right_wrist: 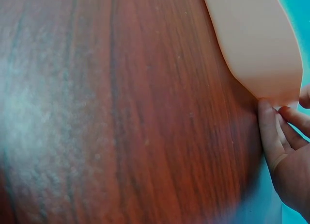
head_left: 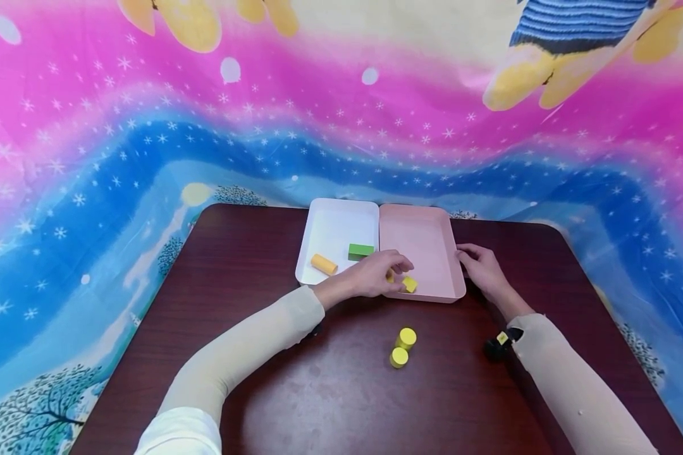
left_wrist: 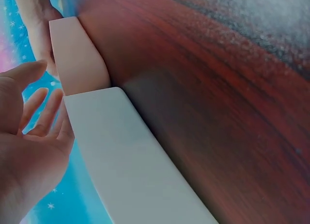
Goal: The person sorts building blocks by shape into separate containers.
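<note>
My left hand (head_left: 378,273) hovers over the near left part of the pink tray (head_left: 421,240). In the left wrist view the thumb and fingers (left_wrist: 46,112) stand apart with nothing seen between them. Just by the fingertips a small yellow block (head_left: 410,284) lies in the pink tray. Another yellow piece (head_left: 390,276) shows partly behind the fingers; its shape is hidden. At the tray's right side, my right hand (head_left: 484,272) rests its fingertips against the outer wall, fingers mostly straight in the right wrist view.
A white tray (head_left: 338,221) adjoins the pink one on the left, holding an orange cylinder (head_left: 324,264) and a green block (head_left: 361,251). Two yellow cylinders, one farther (head_left: 406,338) and one nearer (head_left: 399,357), stand on the dark wooden table (head_left: 296,398). A patterned cloth (head_left: 341,139) hangs behind.
</note>
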Demonstrator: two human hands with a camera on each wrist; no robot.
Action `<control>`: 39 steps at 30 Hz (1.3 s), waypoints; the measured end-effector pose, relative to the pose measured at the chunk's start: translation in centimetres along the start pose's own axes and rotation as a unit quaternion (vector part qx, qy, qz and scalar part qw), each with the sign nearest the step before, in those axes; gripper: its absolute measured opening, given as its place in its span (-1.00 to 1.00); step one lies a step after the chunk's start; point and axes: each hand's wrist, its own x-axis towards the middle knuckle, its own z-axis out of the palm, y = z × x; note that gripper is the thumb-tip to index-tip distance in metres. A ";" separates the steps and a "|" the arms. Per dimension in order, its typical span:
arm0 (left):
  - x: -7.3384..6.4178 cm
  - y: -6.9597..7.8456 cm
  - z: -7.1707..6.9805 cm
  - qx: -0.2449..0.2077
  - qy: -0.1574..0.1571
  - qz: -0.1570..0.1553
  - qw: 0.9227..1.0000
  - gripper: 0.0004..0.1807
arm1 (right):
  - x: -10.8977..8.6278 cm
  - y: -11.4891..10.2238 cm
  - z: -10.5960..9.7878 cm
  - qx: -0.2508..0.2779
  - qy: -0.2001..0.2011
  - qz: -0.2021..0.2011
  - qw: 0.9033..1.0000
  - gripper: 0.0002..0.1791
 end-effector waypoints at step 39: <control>-4.0 2.2 -0.8 -0.143 -0.052 0.068 0.986 -0.34 | 0.4 0.8 0.5 -0.029 0.025 -0.002 0.999 -0.44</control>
